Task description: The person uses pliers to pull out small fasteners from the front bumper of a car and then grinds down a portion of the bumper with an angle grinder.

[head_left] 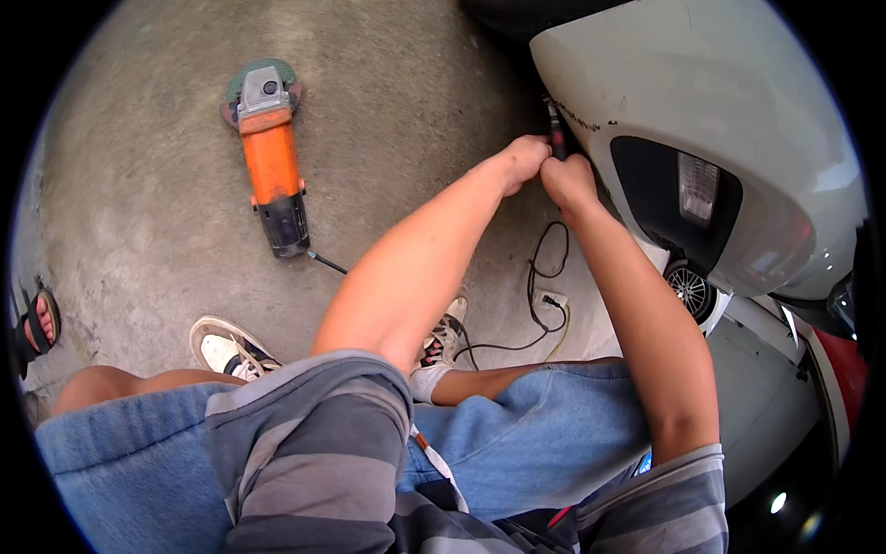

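My left hand point(526, 161) and my right hand point(569, 179) are close together beside the lower edge of a pale car bumper point(637, 74). Both are closed around a hand tool with a black and red handle point(557, 138), which looks like pliers. Its metal end reaches up to the bumper's edge, where a row of small dark marks point(580, 118) runs along the surface. The fingers are partly hidden, so the exact grip of each does not show. Just below the marks, the bumper has a black recess with a clear lamp point(697, 188).
An orange angle grinder point(270, 162) lies on the concrete floor to the left, its disc pointing away. A black cable point(532, 277) loops near my shoe to a white socket block point(551, 300). Another person's sandalled foot point(41, 323) is at far left. A wheel point(688, 288) shows at right.
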`<action>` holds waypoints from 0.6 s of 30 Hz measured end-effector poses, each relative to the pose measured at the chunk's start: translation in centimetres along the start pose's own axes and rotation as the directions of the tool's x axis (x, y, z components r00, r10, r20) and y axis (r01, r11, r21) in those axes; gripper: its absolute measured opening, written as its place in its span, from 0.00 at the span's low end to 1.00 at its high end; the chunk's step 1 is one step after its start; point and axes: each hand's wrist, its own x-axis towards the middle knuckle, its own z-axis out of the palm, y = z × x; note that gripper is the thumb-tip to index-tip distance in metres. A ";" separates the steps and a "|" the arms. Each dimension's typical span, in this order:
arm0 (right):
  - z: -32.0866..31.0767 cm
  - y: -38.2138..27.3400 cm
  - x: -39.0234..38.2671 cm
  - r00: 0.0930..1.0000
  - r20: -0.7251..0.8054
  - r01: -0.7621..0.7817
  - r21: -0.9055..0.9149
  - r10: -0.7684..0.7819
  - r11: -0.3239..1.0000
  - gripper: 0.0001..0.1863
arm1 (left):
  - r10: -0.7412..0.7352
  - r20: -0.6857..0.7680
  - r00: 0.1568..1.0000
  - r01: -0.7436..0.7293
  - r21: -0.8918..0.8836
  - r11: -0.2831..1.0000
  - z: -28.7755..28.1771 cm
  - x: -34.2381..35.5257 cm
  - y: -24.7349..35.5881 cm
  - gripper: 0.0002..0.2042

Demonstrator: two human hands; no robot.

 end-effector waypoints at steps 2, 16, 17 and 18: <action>-0.1 0.1 0.3 1.000 0.017 0.007 -0.038 -0.006 0.999 0.23 | 0.003 0.009 1.000 -0.004 0.141 0.990 -0.3 0.5 0.3 0.12; 0.9 -1.9 -1.1 0.995 -0.035 -0.101 -0.151 0.097 0.983 0.24 | 0.163 -0.142 0.976 -0.044 0.606 0.794 -1.8 -0.7 2.5 0.12; 1.0 -2.3 -1.5 0.996 -0.027 -0.087 -0.144 0.084 0.986 0.24 | 0.124 -0.119 0.985 -0.036 0.563 0.825 -2.3 -1.0 2.7 0.12; 1.1 -2.6 -1.6 0.996 -0.028 -0.083 -0.144 0.080 0.986 0.24 | 0.085 -0.089 0.992 -0.027 0.519 0.854 -2.8 -1.3 2.7 0.12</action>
